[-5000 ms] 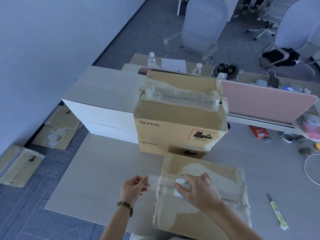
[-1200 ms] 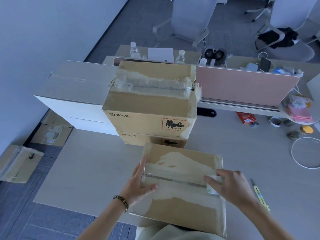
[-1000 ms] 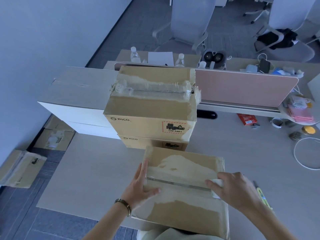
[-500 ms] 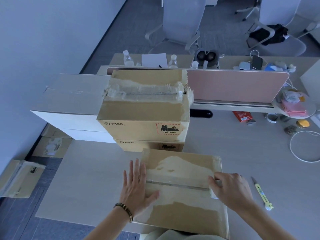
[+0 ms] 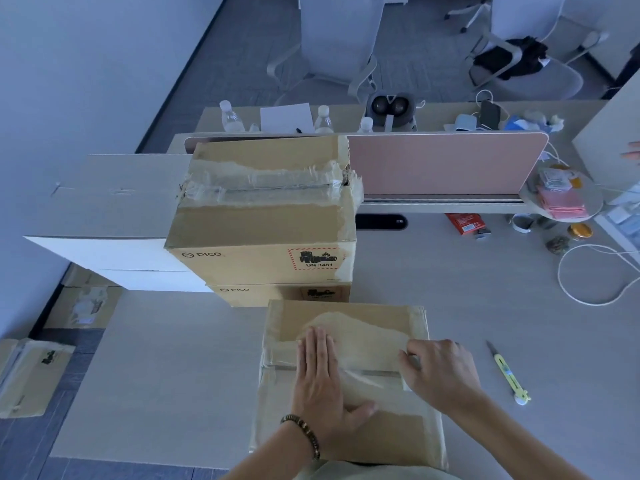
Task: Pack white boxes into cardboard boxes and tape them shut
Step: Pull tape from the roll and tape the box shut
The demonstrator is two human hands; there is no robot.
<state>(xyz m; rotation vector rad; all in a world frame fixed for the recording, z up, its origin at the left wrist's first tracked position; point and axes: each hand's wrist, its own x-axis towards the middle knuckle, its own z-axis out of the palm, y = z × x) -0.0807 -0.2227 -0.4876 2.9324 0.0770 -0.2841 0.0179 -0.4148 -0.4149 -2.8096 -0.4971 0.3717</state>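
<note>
Left hand (image 5: 323, 386) lies flat, fingers straight and together, palm pressing the clear tape (image 5: 367, 374) down over the centre seam of the near cardboard box (image 5: 346, 379), which sits at the near edge of the bench (image 5: 173, 358). Right hand (image 5: 440, 372) is at the seam's right end, fingers curled down over the tape there; whether it holds a roll I cannot tell. Step in hand, by my reading: sealing this box. Next move likely calls for smoothing rightward, then cutting the tape; a yellow utility knife (image 5: 507, 374) lies on the bench just right of the box. Two sealed cartons (image 5: 266, 216) stand stacked behind.
</note>
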